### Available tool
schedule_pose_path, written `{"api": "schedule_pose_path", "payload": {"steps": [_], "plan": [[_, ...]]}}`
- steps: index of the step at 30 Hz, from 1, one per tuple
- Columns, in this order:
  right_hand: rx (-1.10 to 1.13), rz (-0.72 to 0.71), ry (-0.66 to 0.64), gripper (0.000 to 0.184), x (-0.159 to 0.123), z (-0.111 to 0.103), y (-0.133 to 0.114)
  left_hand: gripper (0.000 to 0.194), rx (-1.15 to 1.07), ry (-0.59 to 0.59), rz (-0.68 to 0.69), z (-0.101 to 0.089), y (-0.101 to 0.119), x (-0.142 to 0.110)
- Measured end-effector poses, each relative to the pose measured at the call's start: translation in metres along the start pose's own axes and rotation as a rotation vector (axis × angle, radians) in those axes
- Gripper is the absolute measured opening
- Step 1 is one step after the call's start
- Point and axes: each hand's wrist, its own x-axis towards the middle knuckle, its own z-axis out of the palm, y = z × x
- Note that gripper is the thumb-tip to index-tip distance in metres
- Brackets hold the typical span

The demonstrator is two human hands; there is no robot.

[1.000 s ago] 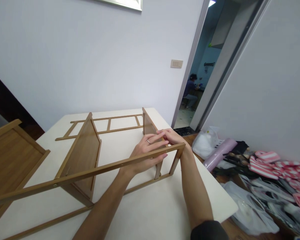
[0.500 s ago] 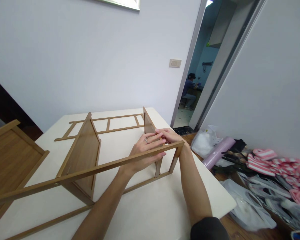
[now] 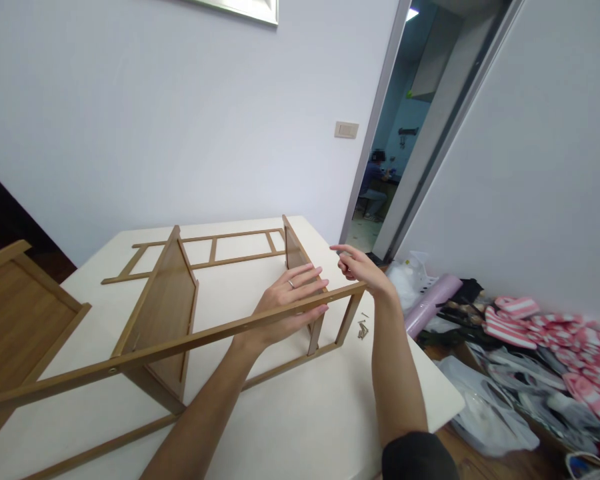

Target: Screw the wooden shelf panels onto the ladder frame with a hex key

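Wooden frame (image 3: 220, 335) rests on the desk (image 3: 305, 420), panels upright. Left hand (image 3: 289, 301), fingers extended, is at the end panel (image 3: 294, 252) behind the upper rail; grip cannot be determined. Right hand (image 3: 359, 267) has index finger extended, others curled; contents cannot be determined. Screws (image 3: 363, 329) lie beside the right forearm

A brown wooden ladder-shaped side frame (image 3: 245, 326) stands on edge, its upper rail crossing before the left hand (image 3: 293, 297). Upright shelf panels (image 3: 167, 313) stand beside and left of that hand. Loose screws (image 3: 363, 329) lie just short of the right hand (image 3: 360, 265).
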Motion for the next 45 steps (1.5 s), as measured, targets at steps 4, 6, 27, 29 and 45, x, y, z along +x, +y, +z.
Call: {"api": "schedule_pose_path", "payload": {"steps": [4, 6, 27, 29, 45], "plan": [[-0.068, 0.012, 0.164, 0.047, -0.017, -0.024, 0.014, 0.035, -0.02, -0.007, -0.035, 0.0, 0.001, -0.001], [-0.137, 0.068, 0.206, 0.041, -0.027, -0.032, 0.03, 0.036, -0.029, -0.015, -0.04, 0.0, 0.001, -0.001], [-0.898, 0.409, 0.153, 0.036, -0.161, -0.041, 0.126, 0.036, -0.085, -0.028, -0.095, 0.0, 0.001, -0.004], [-0.93, 0.419, 0.186, 0.036, -0.161, -0.036, 0.128, 0.037, -0.09, -0.025, -0.093, 0.0, 0.001, -0.003], [-1.129, 0.559, 0.097, 0.039, -0.132, -0.027, 0.128, 0.035, -0.074, -0.034, -0.088, 0.0, 0.0, -0.003]]}}
